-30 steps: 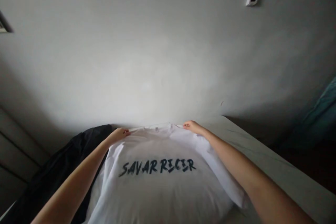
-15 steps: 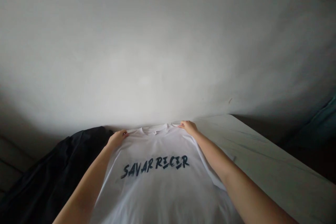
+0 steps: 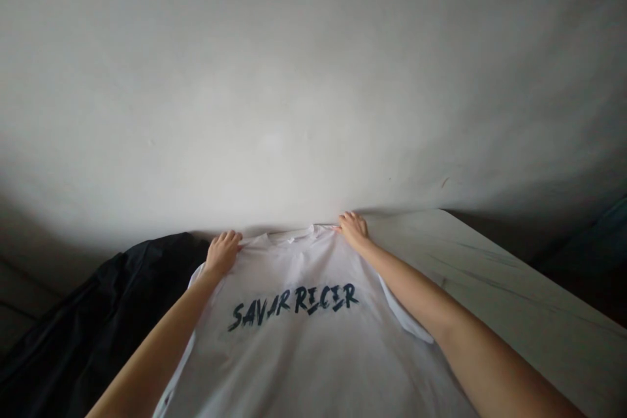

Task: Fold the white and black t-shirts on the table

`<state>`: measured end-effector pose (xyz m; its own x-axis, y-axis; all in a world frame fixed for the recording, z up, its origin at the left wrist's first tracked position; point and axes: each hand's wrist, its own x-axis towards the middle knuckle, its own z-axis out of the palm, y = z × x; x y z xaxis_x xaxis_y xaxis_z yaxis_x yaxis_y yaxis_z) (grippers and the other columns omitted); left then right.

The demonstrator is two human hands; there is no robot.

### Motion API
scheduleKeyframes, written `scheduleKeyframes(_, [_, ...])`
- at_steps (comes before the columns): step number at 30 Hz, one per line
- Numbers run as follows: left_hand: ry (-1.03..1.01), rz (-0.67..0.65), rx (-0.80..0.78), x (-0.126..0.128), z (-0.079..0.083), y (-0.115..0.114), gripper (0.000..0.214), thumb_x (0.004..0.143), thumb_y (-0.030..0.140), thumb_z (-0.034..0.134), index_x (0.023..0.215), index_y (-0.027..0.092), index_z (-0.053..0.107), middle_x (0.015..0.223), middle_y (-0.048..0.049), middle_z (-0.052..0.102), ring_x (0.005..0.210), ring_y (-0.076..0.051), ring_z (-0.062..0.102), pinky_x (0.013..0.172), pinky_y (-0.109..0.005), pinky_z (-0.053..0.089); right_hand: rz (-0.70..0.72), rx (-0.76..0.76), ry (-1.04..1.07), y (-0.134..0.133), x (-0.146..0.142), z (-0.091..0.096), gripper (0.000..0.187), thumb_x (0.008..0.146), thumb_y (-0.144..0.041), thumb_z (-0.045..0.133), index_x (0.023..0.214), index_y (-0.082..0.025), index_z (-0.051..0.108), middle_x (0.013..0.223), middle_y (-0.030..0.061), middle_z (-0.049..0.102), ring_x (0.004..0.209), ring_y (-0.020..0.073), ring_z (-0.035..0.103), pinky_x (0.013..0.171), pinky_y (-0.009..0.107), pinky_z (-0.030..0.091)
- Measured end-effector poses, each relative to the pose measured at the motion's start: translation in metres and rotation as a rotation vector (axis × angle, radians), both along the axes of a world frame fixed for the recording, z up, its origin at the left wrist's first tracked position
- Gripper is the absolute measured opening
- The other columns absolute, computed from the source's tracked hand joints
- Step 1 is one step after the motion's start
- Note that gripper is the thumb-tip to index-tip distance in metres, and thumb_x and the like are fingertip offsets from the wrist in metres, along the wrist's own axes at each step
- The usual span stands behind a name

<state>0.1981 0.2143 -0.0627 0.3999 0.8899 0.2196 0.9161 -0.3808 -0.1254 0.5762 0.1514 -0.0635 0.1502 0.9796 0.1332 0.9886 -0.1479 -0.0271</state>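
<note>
Shirt: white T-shirt (image 3: 298, 353) spread on pale table (image 3: 494, 281), collar just beside the far wall (image 3: 274, 91)
Left grip (image 3: 223, 255): clamped on the collar's left edge
Right grip (image 3: 351, 228): fingers pinched on the collar's right edge
Left edge: black cloth (image 3: 102, 320) bunched beside the shirt
Right edge: table runs on past the sleeve

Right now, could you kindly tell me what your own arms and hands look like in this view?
The left forearm and right forearm are bare, with no sleeve in view up to the picture's edge. The left hand and right hand wear no gloves, and no watch, ring or bracelet shows.
</note>
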Motion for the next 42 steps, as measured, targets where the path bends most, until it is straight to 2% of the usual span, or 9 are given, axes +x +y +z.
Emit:
scheduleKeyframes(7, [-0.116,0.017,0.013,0.063,-0.020,-0.044,0.052,0.095,0.036,0.041,0.142,0.015,0.048,0.151,-0.0175,0.043,0.137,-0.036,0.038,0.113,-0.054,0.027,0.081,-0.100,0.137,-0.032,-0.059,-0.019,0.071,0.095,-0.065,0.026,0.156,-0.028,0.024,0.164,0.0100,0.012,0.149,0.0347,0.011,0.112,0.066,0.011])
scheduleKeyframes(12, [-0.072,-0.091,-0.198,0.028,-0.046,-0.034,0.056,0.100,0.043,0.030,0.154,0.027,0.030,0.161,-0.0056,0.027,0.148,-0.030,0.022,0.117,-0.053,0.021,0.151,-0.162,0.149,-0.038,-0.031,-0.034,0.066,0.096,-0.066,0.023,0.155,-0.035,0.022,0.165,0.0029,0.010,0.151,0.0286,0.008,0.115,0.064,0.007])
scheduleKeyframes(19, [0.102,-0.142,-0.255,0.021,-0.001,-0.028,0.052,0.097,0.039,0.042,0.148,0.031,0.041,0.158,-0.0066,0.034,0.145,-0.033,0.031,0.115,-0.055,0.023,0.157,-0.288,0.106,-0.039,-0.018,-0.002,0.059,0.099,-0.056,0.033,0.153,-0.033,0.029,0.164,0.0050,0.016,0.149,0.0270,0.018,0.118,0.051,0.017])
scheduleKeyframes(23, [0.078,-0.197,-0.148,0.029,0.048,-0.081,0.049,0.089,0.035,0.057,0.136,0.026,0.055,0.151,-0.0086,0.046,0.141,-0.032,0.037,0.117,-0.050,0.023,0.258,-0.047,0.132,-0.082,-0.032,0.044,0.052,0.096,-0.043,0.047,0.145,-0.024,0.047,0.158,0.0088,0.033,0.144,0.0251,0.032,0.116,0.040,0.027])
scheduleKeyframes(26, [-0.106,-0.210,-0.177,-0.011,0.061,-0.157,0.040,0.091,0.051,0.047,0.118,0.026,0.064,0.122,-0.0070,0.067,0.112,-0.027,0.062,0.100,-0.039,0.045,0.286,0.149,0.303,-0.157,-0.015,0.060,0.040,0.095,-0.039,0.047,0.130,-0.025,0.060,0.136,0.0077,0.061,0.122,0.0226,0.057,0.103,0.034,0.042])
scheduleKeyframes(29, [-0.154,-0.026,-0.233,-0.080,0.042,-0.241,0.044,0.082,0.066,0.045,0.093,0.030,0.069,0.095,-0.0058,0.073,0.090,-0.028,0.067,0.086,-0.040,0.052,0.125,0.109,0.433,-0.244,0.022,0.044,0.028,0.089,-0.043,0.052,0.102,-0.025,0.069,0.103,0.0079,0.074,0.090,0.0234,0.068,0.080,0.033,0.051])
scheduleKeyframes(33, [-0.103,0.139,-0.435,-0.153,-0.003,-0.319,0.050,0.066,0.073,0.052,0.095,0.037,0.071,0.094,-0.0048,0.075,0.090,-0.032,0.067,0.084,-0.045,0.054,-0.118,-0.008,0.548,-0.322,0.058,-0.002,0.028,0.072,-0.050,0.067,0.082,-0.024,0.069,0.080,0.0072,0.072,0.074,0.0246,0.066,0.070,0.033,0.050])
scheduleKeyframes(37, [-0.107,0.119,-0.552,-0.167,-0.022,-0.345,0.050,0.055,0.068,0.063,0.096,0.040,0.071,0.106,-0.0045,0.073,0.102,-0.035,0.065,0.090,-0.048,0.053,-0.113,-0.061,0.733,-0.339,0.055,-0.027,0.037,0.058,-0.053,0.074,0.075,-0.020,0.067,0.079,0.0065,0.070,0.075,0.0244,0.064,0.069,0.032,0.049])
scheduleKeyframes(42, [-0.521,0.038,-0.593,-0.140,-0.004,-0.330,0.020,0.057,0.049,0.062,0.064,0.030,0.061,0.080,-0.0030,0.070,0.086,-0.032,0.065,0.081,-0.045,0.053,-0.001,0.108,0.951,-0.319,0.039,-0.024,0.035,0.063,-0.053,0.069,0.072,-0.020,0.063,0.076,0.0038,0.067,0.075,0.0211,0.061,0.071,0.031,0.048])
